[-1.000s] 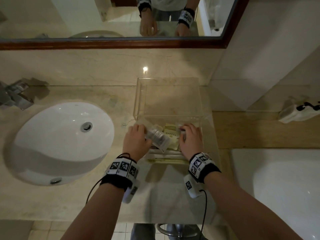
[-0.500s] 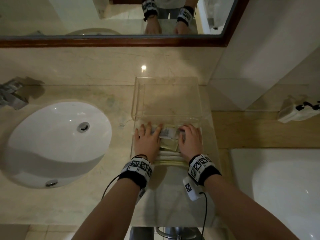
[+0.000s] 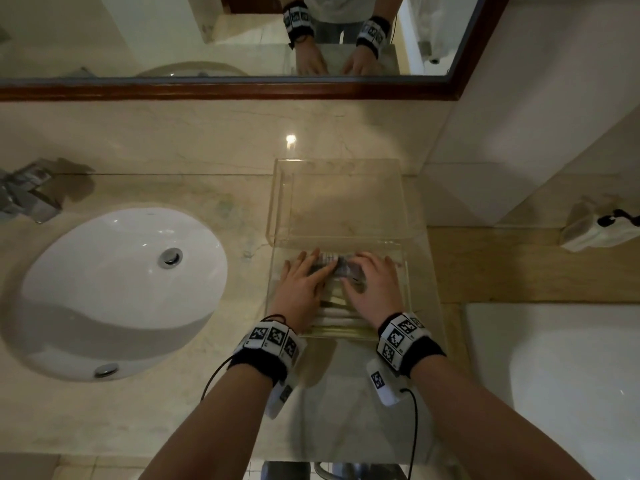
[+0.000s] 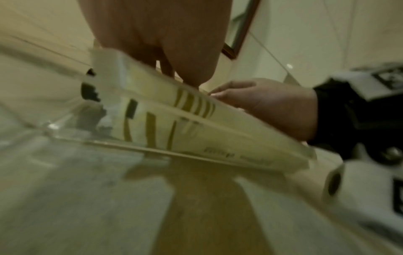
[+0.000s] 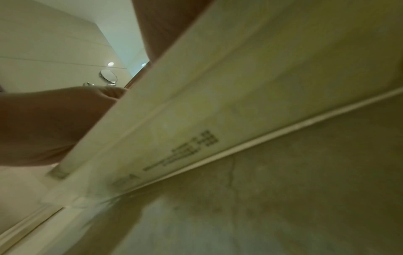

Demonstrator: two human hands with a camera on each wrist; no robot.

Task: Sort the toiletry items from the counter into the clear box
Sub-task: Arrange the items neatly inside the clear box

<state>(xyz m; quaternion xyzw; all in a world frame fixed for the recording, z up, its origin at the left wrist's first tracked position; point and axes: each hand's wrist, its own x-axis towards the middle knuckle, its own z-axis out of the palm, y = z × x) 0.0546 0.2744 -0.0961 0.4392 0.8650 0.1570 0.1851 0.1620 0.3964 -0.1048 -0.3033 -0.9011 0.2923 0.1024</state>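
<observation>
A clear box (image 3: pixel 409 292) stands on the marble counter, its open lid (image 3: pixel 346 195) leaning back toward the wall. Inside lie cream packets with gold stripes (image 4: pixel 196 131) and, on top of them, small wrapped items (image 3: pixel 332 265). White packets (image 3: pixel 341 317) fill the near end. My left hand (image 3: pixel 304 282) lies flat in the box, fingers straight on the small items. My right hand (image 3: pixel 372 282) rests beside it with spread fingers over the same pile. The right wrist view shows a cream packet (image 5: pixel 218 112) close under the palm.
A white sink (image 3: pixel 114 289) with a faucet (image 3: pixel 27 199) lies left of the box. A mirror (image 3: pixel 242 36) runs along the back wall. Right of the counter sit a white tub (image 3: pixel 571 375) and a ledge with a white pouch (image 3: pixel 595 230).
The left hand, which held a small wrapped item tilted above the pile, has laid it down and flattened. Both hands have slid a little farther into the box.
</observation>
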